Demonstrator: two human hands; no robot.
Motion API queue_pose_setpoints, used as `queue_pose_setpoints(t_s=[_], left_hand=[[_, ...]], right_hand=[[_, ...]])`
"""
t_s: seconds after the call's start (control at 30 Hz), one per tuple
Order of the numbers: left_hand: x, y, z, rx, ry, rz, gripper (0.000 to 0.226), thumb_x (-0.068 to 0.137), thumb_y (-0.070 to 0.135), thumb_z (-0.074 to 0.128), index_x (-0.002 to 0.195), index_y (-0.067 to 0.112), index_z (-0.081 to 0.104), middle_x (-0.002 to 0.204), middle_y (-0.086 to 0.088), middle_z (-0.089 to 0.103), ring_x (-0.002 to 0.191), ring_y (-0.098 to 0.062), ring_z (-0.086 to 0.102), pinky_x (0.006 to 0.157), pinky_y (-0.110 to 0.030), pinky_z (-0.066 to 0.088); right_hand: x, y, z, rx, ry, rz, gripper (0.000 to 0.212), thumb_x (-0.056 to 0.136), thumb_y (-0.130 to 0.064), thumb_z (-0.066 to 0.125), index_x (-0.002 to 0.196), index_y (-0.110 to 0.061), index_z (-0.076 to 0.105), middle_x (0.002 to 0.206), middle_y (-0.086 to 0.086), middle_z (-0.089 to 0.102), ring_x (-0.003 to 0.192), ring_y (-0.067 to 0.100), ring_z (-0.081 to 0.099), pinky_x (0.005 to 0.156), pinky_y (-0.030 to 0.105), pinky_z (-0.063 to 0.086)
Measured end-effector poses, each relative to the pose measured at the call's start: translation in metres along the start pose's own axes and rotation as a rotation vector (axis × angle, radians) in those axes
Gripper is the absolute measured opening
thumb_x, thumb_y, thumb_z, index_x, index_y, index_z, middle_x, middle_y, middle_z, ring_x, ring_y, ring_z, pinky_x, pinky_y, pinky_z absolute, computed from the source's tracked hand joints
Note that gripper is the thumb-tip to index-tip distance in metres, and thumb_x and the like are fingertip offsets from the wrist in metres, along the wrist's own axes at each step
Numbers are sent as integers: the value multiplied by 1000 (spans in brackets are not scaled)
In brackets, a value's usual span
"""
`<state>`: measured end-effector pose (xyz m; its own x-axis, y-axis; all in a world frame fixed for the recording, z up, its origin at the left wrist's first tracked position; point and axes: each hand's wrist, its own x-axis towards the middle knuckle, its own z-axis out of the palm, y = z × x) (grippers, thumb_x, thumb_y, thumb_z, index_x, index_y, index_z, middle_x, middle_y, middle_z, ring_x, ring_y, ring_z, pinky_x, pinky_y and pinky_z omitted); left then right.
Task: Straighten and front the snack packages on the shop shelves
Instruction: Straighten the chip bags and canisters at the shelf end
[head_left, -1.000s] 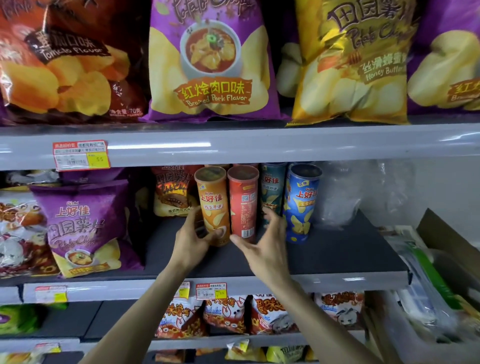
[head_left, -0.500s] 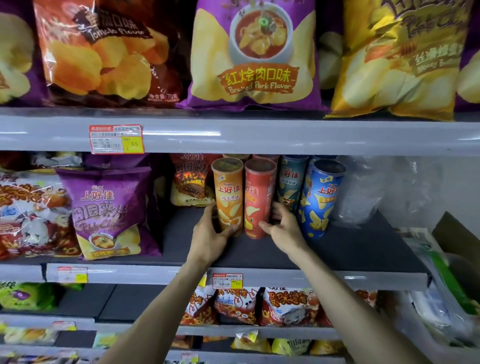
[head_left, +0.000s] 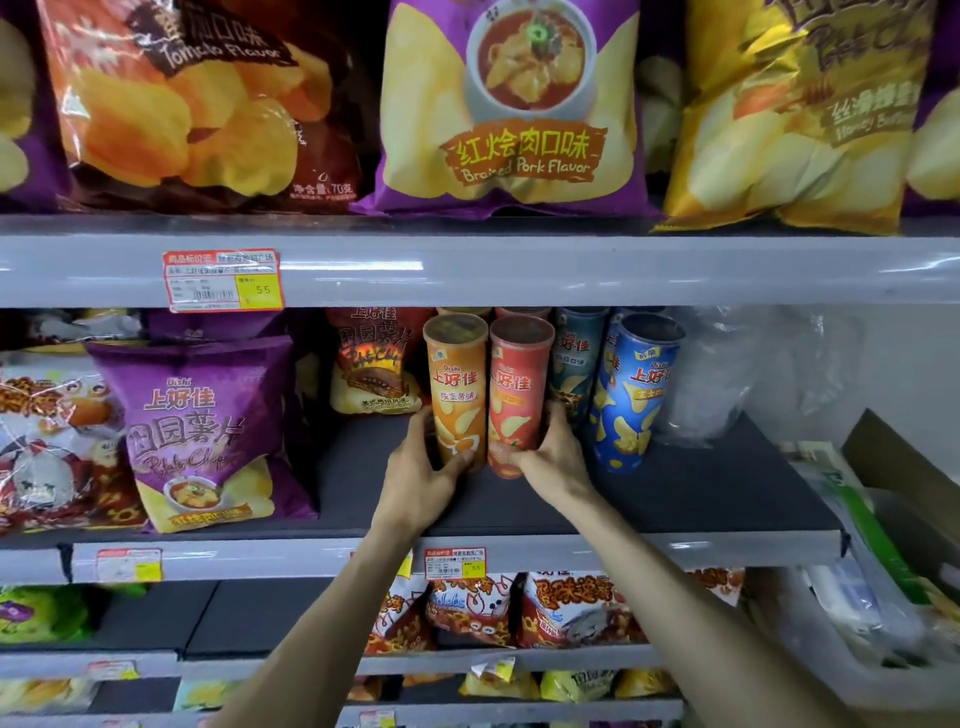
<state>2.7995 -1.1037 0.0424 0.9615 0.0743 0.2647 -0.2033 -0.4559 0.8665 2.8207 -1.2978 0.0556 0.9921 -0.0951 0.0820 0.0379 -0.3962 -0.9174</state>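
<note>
The dark shelf (head_left: 701, 499) is bare in front; the blue can (head_left: 631, 395) and purple bag (head_left: 202, 431) stand at the sides.

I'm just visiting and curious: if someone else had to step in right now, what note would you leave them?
Left hand: gripping the orange can low down.
Right hand: gripping the red can low down.
Both cans stand upright, side by side, set back on the middle shelf, labels forward.
Left to do: bring the pair to the front edge, straighten the tilted blue can, and front the purple chip bag.
</note>
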Motion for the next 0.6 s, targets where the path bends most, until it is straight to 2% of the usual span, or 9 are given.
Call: queue_pose_setpoints(t_s=[0.1,0.17,0.23,0.33,0.43,0.53,0.6], left_hand=[[1,-2,0,2,-16,-5,72,91,40,81,151,29,42,132,11,68,120,-8,63,101,-26,48],[1,-2,0,3,-23,-9,72,91,41,80,151,28,42,133,11,68,121,-9,64,101,-27,48],[1,-2,0,9,-25,-10,72,92,40,80,151,27,42,131,12,68,121,-10,64,103,-30,51],[0,-1,0,11,-34,-15,71,92,40,79,152,27,42,126,17,65,120,-11,64,100,-29,50],[0,-3,0,19,-24,-23,71,92,45,79,152,29,43,126,17,66,121,-14,65,100,-30,50],[0,-3,1,31,-18,-21,71,92,49,77,151,29,43,127,14,67,121,-17,66,101,-35,53],[0,-2,2,43,-22,-25,71,92,48,77,151,28,43,124,15,66,120,-19,66,99,-35,52]], right_hand=[[5,3,-15,51,-183,-8,75,81,-17,88,144,-24,49,128,-8,68,114,4,65,111,42,50],[5,2,-21,50,-253,-11,68,89,-9,81,148,-20,48,128,-9,65,113,-3,61,113,38,47],[5,1,-21,41,-250,-18,67,92,-13,79,149,-22,46,135,-6,62,121,6,61,114,41,46],[0,7,-15,-70,-141,-74,70,91,-30,79,151,-26,43,146,1,52,131,18,57,114,47,47],[-21,7,-20,-159,-16,-133,70,91,-37,79,150,-23,44,137,-1,53,118,12,61,104,38,53],[-41,14,-38,-183,226,-260,49,93,-29,76,137,-22,54,125,-8,58,105,6,61,92,31,54],[-50,20,-53,-141,462,-300,42,91,-17,78,127,-17,56,119,-4,56,103,12,60,89,26,53]])
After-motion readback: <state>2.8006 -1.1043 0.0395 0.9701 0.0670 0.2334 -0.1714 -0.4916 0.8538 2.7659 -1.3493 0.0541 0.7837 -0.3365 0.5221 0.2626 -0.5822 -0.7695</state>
